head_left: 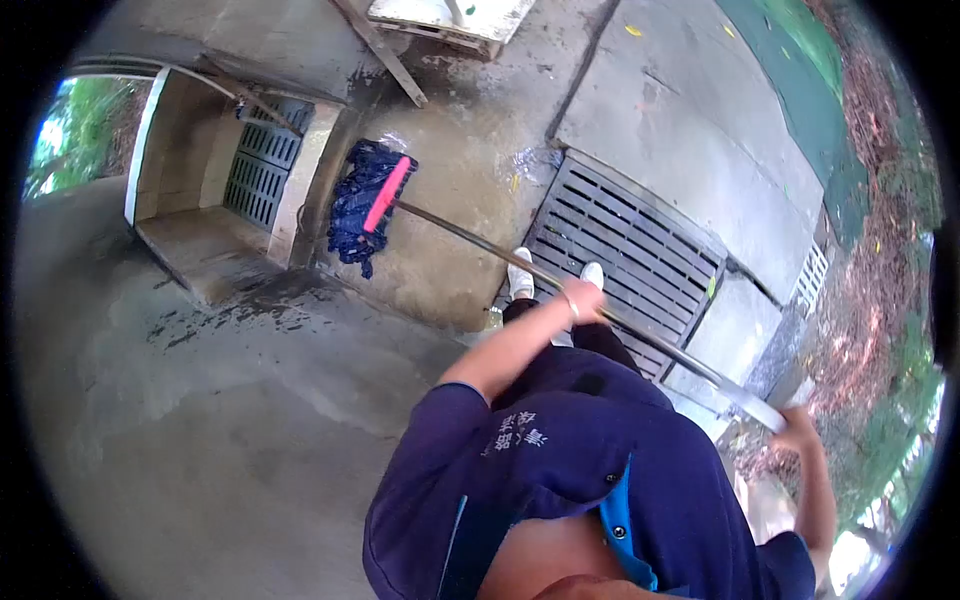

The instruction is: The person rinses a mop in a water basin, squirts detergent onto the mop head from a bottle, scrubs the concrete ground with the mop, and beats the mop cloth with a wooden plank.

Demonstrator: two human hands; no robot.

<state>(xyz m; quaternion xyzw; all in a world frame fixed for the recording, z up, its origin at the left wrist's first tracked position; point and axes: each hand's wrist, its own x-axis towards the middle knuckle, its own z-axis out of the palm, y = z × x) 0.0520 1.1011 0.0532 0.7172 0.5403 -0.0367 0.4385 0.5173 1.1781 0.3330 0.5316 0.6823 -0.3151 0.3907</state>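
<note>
A mop with a pink head (387, 194) and a long metal pole runs diagonally across the view. Its dark blue, wet-looking strands (352, 212) lie spread on the wet concrete beside a low wall. My left hand (582, 300), with a band at the wrist, is closed around the middle of the pole, just above my white shoes (521, 274). Farther back, at the right, my right hand (797, 430) grips the pole near its upper end. Some of its fingers are hard to make out.
Under and beside my feet lies a slotted drain grate (630, 255). A concrete recess with a grey grille (265, 160) opens at the left. A wooden strip (385, 60) leans near a white-topped pallet (450, 18). Green cover sheeting (800, 90) edges the right.
</note>
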